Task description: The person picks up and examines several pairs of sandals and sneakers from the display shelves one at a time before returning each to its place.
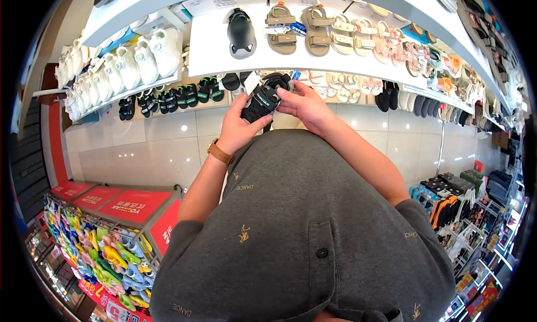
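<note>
Grey shirt (279, 204): printed "DANCE". Left hand (236, 126): fingers curled, gripping the sandal's lower left side. Right hand (306, 107): thumb and fingers pinching its upper right edge. Black sandal (262, 105): between both hands; strap lettering illegible. Beyond: white shelf (210, 48).

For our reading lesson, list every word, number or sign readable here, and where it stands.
"DANCE": grey shirt
"YO…": red top panel
"…AN": red side panel
"7": red strip
"5": white card
Too small or blurred: the rest, including lettering on black sandal, white panel, distant signs.
</note>
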Motion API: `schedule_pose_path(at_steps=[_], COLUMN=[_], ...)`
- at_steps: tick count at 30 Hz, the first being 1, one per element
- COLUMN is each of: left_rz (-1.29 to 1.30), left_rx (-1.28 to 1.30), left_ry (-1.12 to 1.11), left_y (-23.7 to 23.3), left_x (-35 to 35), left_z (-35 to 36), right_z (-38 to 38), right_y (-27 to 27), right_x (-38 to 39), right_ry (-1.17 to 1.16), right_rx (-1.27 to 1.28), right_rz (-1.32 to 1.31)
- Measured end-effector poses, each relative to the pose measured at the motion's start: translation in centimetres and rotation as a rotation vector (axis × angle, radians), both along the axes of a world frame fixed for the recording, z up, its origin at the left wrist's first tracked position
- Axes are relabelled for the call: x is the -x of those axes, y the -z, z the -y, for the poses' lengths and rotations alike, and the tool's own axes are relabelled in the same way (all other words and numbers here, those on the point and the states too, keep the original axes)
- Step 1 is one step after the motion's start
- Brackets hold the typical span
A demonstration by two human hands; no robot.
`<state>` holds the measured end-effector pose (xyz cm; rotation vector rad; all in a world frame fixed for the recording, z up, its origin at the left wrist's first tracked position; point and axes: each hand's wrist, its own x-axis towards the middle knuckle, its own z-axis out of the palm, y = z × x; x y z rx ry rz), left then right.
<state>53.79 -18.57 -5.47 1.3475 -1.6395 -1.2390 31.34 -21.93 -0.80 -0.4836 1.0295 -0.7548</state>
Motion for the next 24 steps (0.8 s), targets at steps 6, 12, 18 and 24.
schedule_pose_path(at_steps=[6,12,18,24], left_rz=[-0.179,-0.689,-0.631,-0.391], left_rx=[-0.002,-0.506,-0.404,-0.106], left_ry=[-0.184,-0.173,-0.210,-0.181], left_y=[1.1,0.1,0.1,0.0], left_x=[0.6,-0.2,0.2,0.7], left_z=[-0.9,-1.0,-1.3,-1.5], right_z=[-0.3,-0.7,-0.4,-0.1], right_y=[-0.4,0.9,2.3,2.0], right_x=[-0.1,0.2,0.2,0.6], right_ry=[0.047,0.057,0.112,0.073], right_rx=[0.071,0.129,0.323,0.730], right_rz=[-0.040,-0.020,-0.167,-0.635])
